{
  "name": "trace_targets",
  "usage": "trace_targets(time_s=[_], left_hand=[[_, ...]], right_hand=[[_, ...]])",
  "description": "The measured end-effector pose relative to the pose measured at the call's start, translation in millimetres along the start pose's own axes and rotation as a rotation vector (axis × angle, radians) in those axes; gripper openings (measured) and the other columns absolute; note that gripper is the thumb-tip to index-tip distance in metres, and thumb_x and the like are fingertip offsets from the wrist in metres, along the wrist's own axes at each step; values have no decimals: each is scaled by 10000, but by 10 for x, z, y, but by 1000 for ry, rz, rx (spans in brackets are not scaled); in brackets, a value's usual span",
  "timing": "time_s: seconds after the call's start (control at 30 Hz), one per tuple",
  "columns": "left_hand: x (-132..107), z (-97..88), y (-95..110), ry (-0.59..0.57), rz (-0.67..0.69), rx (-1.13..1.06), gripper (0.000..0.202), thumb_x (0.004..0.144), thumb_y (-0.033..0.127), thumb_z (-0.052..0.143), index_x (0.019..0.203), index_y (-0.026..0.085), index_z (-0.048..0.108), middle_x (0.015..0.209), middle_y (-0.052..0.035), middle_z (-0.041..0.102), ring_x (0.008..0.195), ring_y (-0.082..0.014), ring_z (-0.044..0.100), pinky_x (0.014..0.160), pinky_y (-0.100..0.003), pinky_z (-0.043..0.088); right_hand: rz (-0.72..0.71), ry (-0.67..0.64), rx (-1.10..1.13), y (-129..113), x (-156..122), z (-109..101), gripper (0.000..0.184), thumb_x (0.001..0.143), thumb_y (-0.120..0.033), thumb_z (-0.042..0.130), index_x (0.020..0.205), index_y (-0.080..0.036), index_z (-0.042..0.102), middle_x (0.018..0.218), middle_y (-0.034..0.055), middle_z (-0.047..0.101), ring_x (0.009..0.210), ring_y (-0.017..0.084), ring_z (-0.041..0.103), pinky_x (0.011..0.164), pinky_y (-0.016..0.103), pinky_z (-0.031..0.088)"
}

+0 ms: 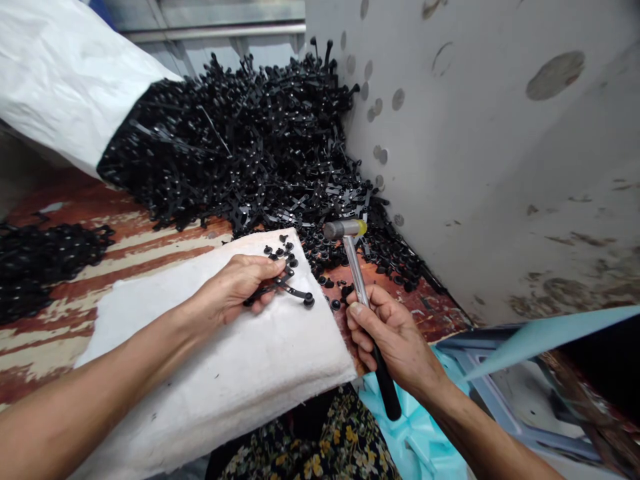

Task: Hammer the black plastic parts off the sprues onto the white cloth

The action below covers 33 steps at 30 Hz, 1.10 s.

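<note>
My left hand (240, 285) pinches a black plastic sprue piece (290, 292) and holds it down on a white padded cloth (225, 373). Its end knob lies near the cloth's right edge. Several small black caps (281, 252) lie on the cloth just beyond my fingers. My right hand (395, 337) grips the black handle of a small hammer (345, 230). The hammer's head, grey with a yellow tip, is raised above the table to the right of the sprue piece.
A big heap of black plastic sprues (250, 140) spills from a white sack (65, 73) onto the worn red wooden table (135, 247). A smaller black pile (40, 260) lies at left. A stained white wall (500, 147) stands at right, a blue stool (480, 373) below.
</note>
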<state>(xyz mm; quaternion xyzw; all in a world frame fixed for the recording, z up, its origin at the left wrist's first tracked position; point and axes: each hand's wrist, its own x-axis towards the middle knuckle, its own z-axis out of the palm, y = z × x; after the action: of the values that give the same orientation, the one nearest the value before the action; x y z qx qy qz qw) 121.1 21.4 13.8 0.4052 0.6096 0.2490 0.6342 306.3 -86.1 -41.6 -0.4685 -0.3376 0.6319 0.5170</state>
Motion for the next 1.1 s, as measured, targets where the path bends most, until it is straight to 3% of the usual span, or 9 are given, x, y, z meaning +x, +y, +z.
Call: trace_targets(time_s=[0.2, 0.3, 0.4, 0.43, 0.5, 0.6, 0.77, 0.93, 1.1], left_hand=[[46, -7, 15, 35, 9, 42, 307, 854, 151, 619, 554, 104, 574, 431, -19, 547, 260, -49, 377, 240, -125, 212], [53, -26, -1, 17, 3, 48, 304, 854, 163, 621, 560, 108, 568, 430, -13, 542, 260, -44, 366, 245, -124, 206], [59, -33, -11, 15, -12, 57, 286, 854, 158, 609, 574, 107, 578, 453, -23, 566, 260, -45, 375, 247, -123, 197], [61, -31, -11, 15, -12, 60, 287, 854, 156, 604, 573, 107, 579, 459, -26, 573, 258, -44, 375, 247, -124, 194], [60, -25, -6, 12, -14, 63, 285, 852, 158, 602, 572, 109, 583, 455, -24, 570, 252, -43, 370, 247, -126, 188], [44, -11, 8, 15, -36, 61, 288, 851, 182, 618, 573, 118, 579, 430, -11, 543, 246, -42, 354, 253, -128, 176], [8, -1, 46, -11, -58, 48, 290, 853, 181, 615, 572, 118, 576, 415, -11, 525, 266, -54, 375, 255, -128, 190], [8, -21, 52, -36, -62, 19, 233, 814, 120, 619, 584, 103, 591, 439, -33, 552, 284, -61, 402, 250, -128, 207], [19, -8, 43, -11, -87, 11, 216, 831, 120, 586, 618, 92, 607, 486, -51, 593, 290, -59, 419, 245, -124, 210]], right_hand=[[3, -54, -63, 27, -42, -11, 288, 924, -476, 543, 810, -212, 536, 470, -110, 435, 338, 51, 346, 351, 167, 358], [-66, -22, -239, -8, -56, -33, 270, 962, -400, 490, 1131, -223, 604, 644, -53, 591, 405, 81, 464, 403, 209, 452], [-369, 19, -622, -83, 2, -67, 450, 960, -244, 460, 1408, -238, 502, 1078, 71, 712, 876, 176, 699, 780, 327, 598], [-484, 12, -745, -106, 35, -79, 480, 953, -194, 441, 1429, -234, 493, 1202, 87, 691, 1063, 201, 671, 918, 366, 565], [-635, -26, -942, -137, 104, -103, 541, 934, -116, 402, 1458, -234, 469, 1335, 91, 640, 1243, 228, 589, 1047, 424, 493], [-657, -63, -1153, -149, 166, -127, 612, 907, -64, 385, 1494, -232, 422, 1304, 118, 661, 1222, 268, 608, 1035, 494, 494], [-591, -65, -1349, -150, 156, -136, 575, 932, -89, 353, 1495, -179, 428, 1235, 186, 669, 1133, 332, 650, 918, 539, 552], [-612, -57, -1410, -186, 147, -136, 601, 927, -75, 375, 1510, -220, 401, 1202, 164, 676, 1065, 310, 669, 873, 497, 577], [-758, -58, -1335, -292, 99, -89, 589, 937, -73, 370, 1504, -228, 404, 1124, 132, 701, 970, 264, 681, 876, 470, 582]])
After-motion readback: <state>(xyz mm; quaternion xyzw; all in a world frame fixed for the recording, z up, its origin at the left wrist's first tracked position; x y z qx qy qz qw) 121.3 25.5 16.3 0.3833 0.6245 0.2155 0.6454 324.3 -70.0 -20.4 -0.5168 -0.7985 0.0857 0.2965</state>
